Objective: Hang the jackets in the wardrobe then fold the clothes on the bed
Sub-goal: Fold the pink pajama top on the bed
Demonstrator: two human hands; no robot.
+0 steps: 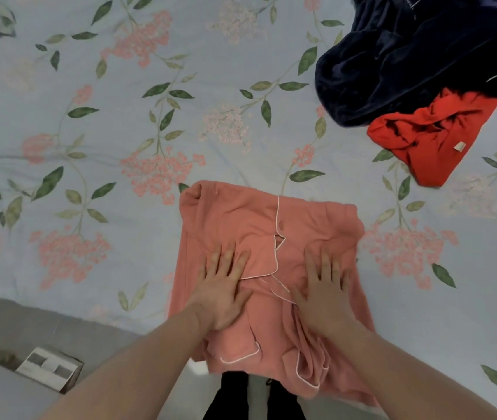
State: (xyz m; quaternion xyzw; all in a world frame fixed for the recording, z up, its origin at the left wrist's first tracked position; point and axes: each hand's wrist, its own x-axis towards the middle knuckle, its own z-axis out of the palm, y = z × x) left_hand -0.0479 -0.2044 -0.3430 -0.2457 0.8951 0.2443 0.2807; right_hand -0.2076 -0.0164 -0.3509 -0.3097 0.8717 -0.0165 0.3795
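Lower left, off the bed edge: small white and grey box (49, 368) on the floor, tilted.

Bed (126, 122) fills most of the view; pale blue cover printed with pink flower clusters and green leaves.

Centre, at the near edge of the bed: salmon-pink pyjama top (241, 216) with white piping, partly folded into a rough rectangle. Its lower portion drapes over the edge toward the person; collar and front placket face up.

Left hand (221, 291) lies palm down on the top, left of the placket, fingers spread and flat, gripping nothing. Forearm bare.

Right hand (326, 294) lies palm down on the top, right of the placket, fingers likewise splayed and flat, nothing held. The hands are apart, with the piped front edge between them.

Upper right: crumpled dark navy garment (416, 53) with a thin pale stripe. Just below, touching it, a bunched red garment (432, 137) with a small white tag. Both lie well apart from the pink top.
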